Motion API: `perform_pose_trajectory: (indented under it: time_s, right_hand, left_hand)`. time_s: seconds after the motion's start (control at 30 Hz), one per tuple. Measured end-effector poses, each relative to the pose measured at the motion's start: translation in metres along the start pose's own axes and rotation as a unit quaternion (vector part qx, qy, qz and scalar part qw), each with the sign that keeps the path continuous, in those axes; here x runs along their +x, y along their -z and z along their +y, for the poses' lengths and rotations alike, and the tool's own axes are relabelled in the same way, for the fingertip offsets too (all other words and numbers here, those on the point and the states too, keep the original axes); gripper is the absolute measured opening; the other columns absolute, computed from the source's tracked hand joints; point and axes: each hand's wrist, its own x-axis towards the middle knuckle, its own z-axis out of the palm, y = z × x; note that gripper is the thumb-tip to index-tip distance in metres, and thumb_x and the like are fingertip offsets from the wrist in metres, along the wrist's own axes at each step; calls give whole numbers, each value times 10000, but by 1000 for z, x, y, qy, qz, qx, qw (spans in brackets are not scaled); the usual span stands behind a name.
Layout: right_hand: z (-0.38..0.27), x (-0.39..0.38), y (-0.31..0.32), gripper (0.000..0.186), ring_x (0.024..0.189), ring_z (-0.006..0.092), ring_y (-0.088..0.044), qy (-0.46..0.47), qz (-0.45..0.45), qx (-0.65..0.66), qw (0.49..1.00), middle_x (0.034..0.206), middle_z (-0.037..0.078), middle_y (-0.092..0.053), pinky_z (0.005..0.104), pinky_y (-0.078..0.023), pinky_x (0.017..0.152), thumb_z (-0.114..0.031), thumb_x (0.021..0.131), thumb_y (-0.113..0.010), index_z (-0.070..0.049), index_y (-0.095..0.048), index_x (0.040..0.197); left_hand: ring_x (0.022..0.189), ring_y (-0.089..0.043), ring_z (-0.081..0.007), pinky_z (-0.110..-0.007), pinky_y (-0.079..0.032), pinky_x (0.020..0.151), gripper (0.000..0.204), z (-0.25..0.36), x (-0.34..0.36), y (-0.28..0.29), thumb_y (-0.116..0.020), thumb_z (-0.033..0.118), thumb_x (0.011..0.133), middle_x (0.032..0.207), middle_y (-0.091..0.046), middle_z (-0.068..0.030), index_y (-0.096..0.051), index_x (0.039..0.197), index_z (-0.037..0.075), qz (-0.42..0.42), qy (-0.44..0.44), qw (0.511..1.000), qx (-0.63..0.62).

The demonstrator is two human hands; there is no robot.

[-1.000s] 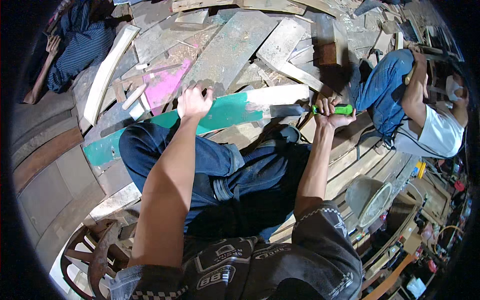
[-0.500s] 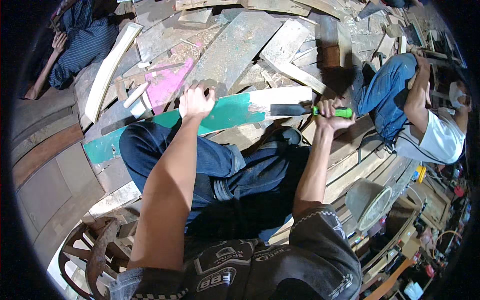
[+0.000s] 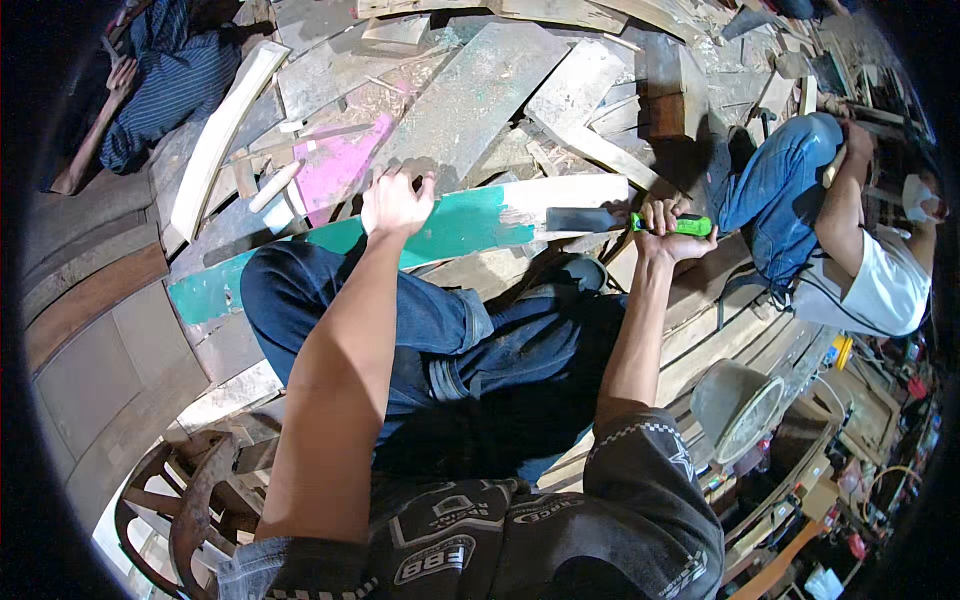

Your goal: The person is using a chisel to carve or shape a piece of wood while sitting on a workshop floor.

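Note:
A long board (image 3: 430, 236), green-painted on its left and middle and bare pale wood at the right end, lies aslant by my bent knee. My left hand (image 3: 396, 203) is closed over the board's far edge, fingers curled. Around the green-and-black handle of a flat-bladed scraper (image 3: 580, 219) my right hand (image 3: 672, 230) is wrapped. The dark blade points left, over the bare wood close to where the green paint ends. Whether its edge touches the wood I cannot tell.
Wood scraps, a pink piece (image 3: 340, 160) and a curved pale board (image 3: 222, 145) lie beyond. A wooden block (image 3: 672, 105) stands at the far right. One person sits at right, another at far left. A bucket (image 3: 735, 408) and a rusty wheel (image 3: 190, 505) flank me.
My right hand and the scraper have shifted slightly to the right along the board. My left hand keeps its hold, and the view has moved a little.

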Motion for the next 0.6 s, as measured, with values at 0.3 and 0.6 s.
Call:
perform_pose_trajectory:
  time_s: [0.3,0.6]
  right_hand:
    - [36,-9,-10,692,353,119,-202,-59,25,-2,998,424,-17,-279,264,-186,389,-750,726,-406,-74,-439,586]
    - [42,-8,-14,698,355,133,-225,-42,62,30,997,420,-18,-257,277,-192,389,-749,754,-382,-81,-477,573]
  left_hand:
    - [1128,-546,-325,-440,-477,930,422,6,-4,9,-527,425,889,1061,-672,-145,-684,978,43,-11,3,1000,-22]
    - [1126,-544,-320,-457,-471,925,406,9,-1,16,-526,413,882,1113,-651,-152,-670,1047,70,-32,9,999,-36]
